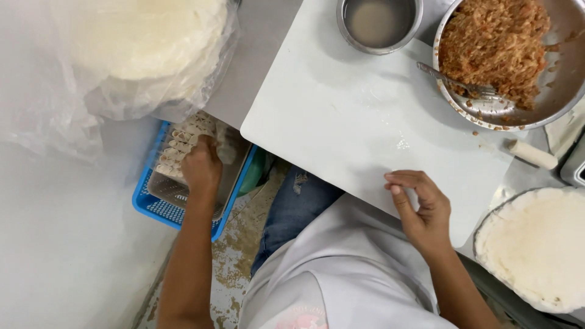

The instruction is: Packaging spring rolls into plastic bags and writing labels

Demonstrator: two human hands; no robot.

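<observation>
My left hand [200,167] reaches down to a metal tray [177,190] set in a blue basket [152,207] beside my knee. Its fingers are closed around a pale roll [226,149] above rows of finished rolls [183,137]. My right hand [420,210] rests at the near edge of the white cutting board [359,116], fingers loosely curled and holding nothing. A metal bowl [560,79] of orange-brown shredded filling [496,42] with a fork [466,85] stands at the board's far right.
A small metal bowl of cloudy liquid [379,21] sits at the board's far edge. Round wrappers are stacked at the right [536,244] and in a plastic bag at the far left [146,42]. A single roll [533,154] lies right of the board.
</observation>
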